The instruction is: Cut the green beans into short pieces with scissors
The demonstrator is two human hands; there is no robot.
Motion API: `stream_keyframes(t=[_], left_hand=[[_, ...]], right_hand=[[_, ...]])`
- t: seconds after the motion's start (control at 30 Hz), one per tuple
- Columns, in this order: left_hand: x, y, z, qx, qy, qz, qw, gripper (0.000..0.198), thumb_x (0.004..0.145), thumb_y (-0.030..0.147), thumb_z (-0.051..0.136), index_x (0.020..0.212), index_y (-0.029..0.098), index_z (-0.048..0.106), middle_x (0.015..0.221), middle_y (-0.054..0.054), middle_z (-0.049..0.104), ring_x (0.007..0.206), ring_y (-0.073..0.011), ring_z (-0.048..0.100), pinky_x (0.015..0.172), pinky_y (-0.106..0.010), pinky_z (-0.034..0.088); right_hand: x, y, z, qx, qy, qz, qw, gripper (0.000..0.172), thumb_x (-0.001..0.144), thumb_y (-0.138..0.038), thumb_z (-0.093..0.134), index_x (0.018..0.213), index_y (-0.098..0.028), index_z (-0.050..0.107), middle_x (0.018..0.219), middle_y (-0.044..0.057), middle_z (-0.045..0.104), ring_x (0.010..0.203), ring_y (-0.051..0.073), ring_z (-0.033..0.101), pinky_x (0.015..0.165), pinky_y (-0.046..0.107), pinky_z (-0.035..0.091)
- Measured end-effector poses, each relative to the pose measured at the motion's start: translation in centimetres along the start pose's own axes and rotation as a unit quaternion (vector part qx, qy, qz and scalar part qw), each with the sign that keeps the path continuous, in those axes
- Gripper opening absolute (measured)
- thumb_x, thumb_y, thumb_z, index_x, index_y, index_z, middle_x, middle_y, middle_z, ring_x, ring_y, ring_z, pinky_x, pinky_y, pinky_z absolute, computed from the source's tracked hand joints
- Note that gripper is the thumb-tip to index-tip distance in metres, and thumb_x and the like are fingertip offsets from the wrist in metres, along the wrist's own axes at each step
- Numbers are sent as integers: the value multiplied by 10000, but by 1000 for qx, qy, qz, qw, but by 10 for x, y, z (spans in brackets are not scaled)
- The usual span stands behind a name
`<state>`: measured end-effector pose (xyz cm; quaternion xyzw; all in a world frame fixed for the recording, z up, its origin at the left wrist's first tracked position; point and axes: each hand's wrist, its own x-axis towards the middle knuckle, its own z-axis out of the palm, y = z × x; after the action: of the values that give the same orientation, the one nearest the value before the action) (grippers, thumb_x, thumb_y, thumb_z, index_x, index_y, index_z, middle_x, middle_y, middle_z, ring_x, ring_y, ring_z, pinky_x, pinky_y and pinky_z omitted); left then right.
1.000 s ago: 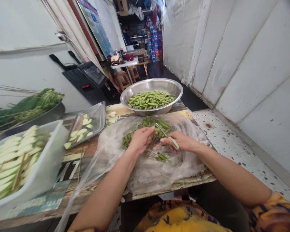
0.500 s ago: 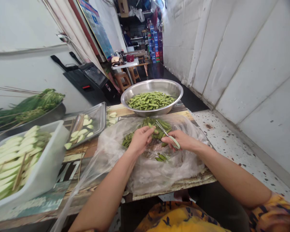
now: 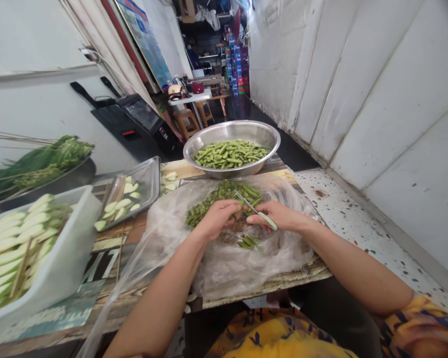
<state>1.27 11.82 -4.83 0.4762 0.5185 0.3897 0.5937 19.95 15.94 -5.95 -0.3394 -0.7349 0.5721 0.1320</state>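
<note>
your right hand grips scissors; your left hand pinches a pod near the blades. the pod pile lies in the plastic bag on the tabletop. each pod should feel light and firm but bruise easily, so hold it mid-length. your left hand hides most of it; blade contact is unclear.

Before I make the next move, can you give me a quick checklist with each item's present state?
1. Scissors in right hand: ok, held at the handle.
2. Blades clear of left hand: cannot tell; they show close to its fingertips.
3. Left hand gripping a pod: cannot tell; green pods behind confuse it.
4. Plastic bag spread open: ok, pods exposed.
5. Steel bowl upright on table: ok.
</note>
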Motion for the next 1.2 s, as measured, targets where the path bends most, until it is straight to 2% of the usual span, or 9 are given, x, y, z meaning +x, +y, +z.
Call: stream_keyframes(t=[0.17, 0.3, 0.37, 0.47, 0.53, 0.67, 0.87, 1.0, 1.2], left_hand=[[1, 1, -4, -43, 19, -6, 999, 127, 646, 218, 507, 714, 139, 580, 589, 5, 524, 340, -34, 309, 340, -188, 88], [4, -2, -5, -40, 82, 23, 996, 116, 657, 272, 566, 636, 166, 525, 580, -1, 545, 387, -62, 373, 351, -190, 98], [7, -7, -3, 57, 140, 37, 988, 300, 719, 379, 585, 528, 167, 492, 462, 17, 461, 385, -65, 329, 378, -201, 150], [14, -18, 1, 240, 222, 121, 937, 394, 758, 428, 592, 471, 169, 516, 443, 13, 445, 463, -93, 386, 485, -212, 275], [19, -26, 4, 329, 223, 170, 902, 232, 739, 374, 636, 601, 188, 640, 587, -11, 582, 580, -128, 480, 567, -221, 315], [27, -36, 7, 427, 186, 154, 872, 133, 704, 331, 676, 769, 227, 726, 742, -54, 677, 672, -184, 537, 605, -252, 317], [26, -32, -4, 282, 219, 124, 926, 171, 727, 332, 647, 673, 182, 707, 665, -39, 661, 605, -144, 519, 602, -238, 344], [21, -26, -12, 142, 254, 97, 952, 315, 736, 448, 622, 667, 142, 650, 471, 35, 466, 444, -79, 344, 473, -209, 263], [13, -19, -7, 139, 196, 86, 967, 372, 706, 497, 648, 731, 126, 635, 452, 71, 391, 417, -48, 276, 438, -195, 218]], right_hand=[[-2, -5, -5, 22, 17, 8, 1000, 447, 665, -572, 680, 583, -151, 550, 428, -40, 491, 363, 87, 442, 379, 211, 332], [-2, -12, -13, 14, 111, 19, 993, 477, 674, -575, 669, 528, -162, 479, 430, -31, 499, 373, 88, 465, 383, 208, 318], [-2, -13, -15, 12, 144, 26, 989, 492, 681, -586, 655, 518, -168, 454, 427, -27, 497, 370, 89, 462, 371, 209, 297], [-1, -12, -15, 18, 142, 26, 989, 485, 674, -593, 658, 537, -166, 473, 425, -27, 498, 363, 92, 466, 368, 209, 304], [0, -10, -13, 18, 135, 21, 990, 487, 666, -594, 665, 539, -160, 484, 427, -27, 501, 360, 89, 471, 374, 207, 313], [1, -9, -11, 23, 143, 24, 989, 482, 654, -601, 673, 562, -161, 498, 427, -31, 504, 349, 86, 461, 364, 205, 298], [1, -6, -13, -1, 101, 22, 995, 489, 666, -598, 670, 545, -164, 480, 440, -25, 515, 382, 99, 487, 403, 217, 351], [1, -1, -12, -26, 57, 13, 998, 500, 693, -634, 625, 602, -152, 532, 491, -7, 548, 433, 117, 531, 431, 219, 382], [-3, -3, -10, -42, 2, -5, 999, 543, 715, -676, 570, 618, -142, 561, 514, 8, 560, 472, 124, 528, 449, 222, 387]])
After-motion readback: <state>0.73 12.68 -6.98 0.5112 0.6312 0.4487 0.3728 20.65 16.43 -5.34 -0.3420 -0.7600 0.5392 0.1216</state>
